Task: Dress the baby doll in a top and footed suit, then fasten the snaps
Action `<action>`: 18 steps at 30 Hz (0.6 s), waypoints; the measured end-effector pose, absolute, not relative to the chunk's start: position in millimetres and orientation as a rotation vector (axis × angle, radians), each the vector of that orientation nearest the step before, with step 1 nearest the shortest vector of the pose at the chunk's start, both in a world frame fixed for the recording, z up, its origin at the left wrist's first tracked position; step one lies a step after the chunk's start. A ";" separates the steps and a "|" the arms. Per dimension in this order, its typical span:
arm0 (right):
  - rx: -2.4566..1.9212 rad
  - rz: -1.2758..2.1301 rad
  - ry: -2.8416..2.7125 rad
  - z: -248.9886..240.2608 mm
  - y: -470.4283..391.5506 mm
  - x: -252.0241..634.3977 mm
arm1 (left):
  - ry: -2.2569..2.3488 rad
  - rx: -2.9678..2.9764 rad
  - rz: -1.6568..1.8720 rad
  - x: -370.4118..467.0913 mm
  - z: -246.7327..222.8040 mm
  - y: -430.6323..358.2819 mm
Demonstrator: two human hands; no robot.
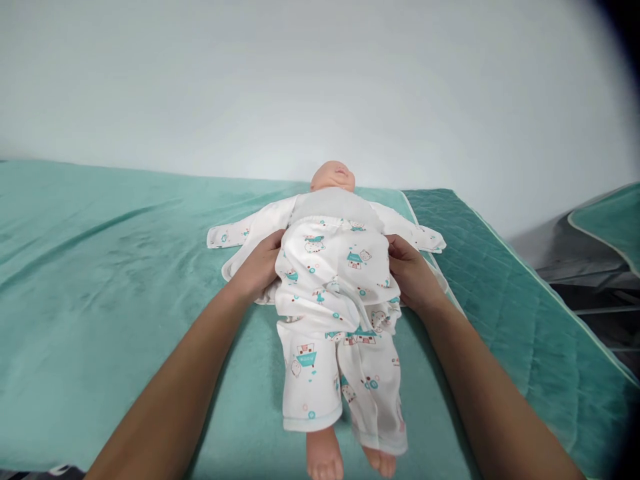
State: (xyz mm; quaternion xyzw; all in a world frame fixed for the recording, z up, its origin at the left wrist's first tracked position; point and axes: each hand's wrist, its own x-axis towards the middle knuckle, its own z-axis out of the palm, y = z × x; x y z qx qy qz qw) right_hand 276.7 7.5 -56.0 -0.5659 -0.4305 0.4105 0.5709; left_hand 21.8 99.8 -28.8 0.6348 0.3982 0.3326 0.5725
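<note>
A baby doll [333,177] lies on its back, head far from me and bare feet towards me. It wears white printed baby pants [320,267], pulled up over the belly, with a teal and brown cartoon pattern. My left hand [263,267] is closed on the left side of the pants near the waist. At the opposite side, my right hand [407,270] grips the pants edge, fingertips partly hidden by cloth. Beneath the doll, a white baby shirt [270,217] is spread, its sleeves stretched out to both sides and its front covered by the pants.
A light teal plush cover [125,320] lies under the doll. To the right is a darker green quilted pad [500,287] with a pale edge. A white wall [250,87] rises behind. Another teal cloth [613,220] hangs over a dark rack at far right.
</note>
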 end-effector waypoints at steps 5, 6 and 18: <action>-1.375 0.838 -1.102 -56.2 6.2 278.6 | 0.976 1.405 0.805 16.7 -27.5 101.1; -1.375 0.826 -1.113 -56.7 6.1 279.2 | 0.963 1.396 0.805 16.6 -27.1 100.6; -1.536 0.625 -1.190 -62.1 6.7 278.5 | 1.027 1.572 0.884 19.3 -32.0 102.8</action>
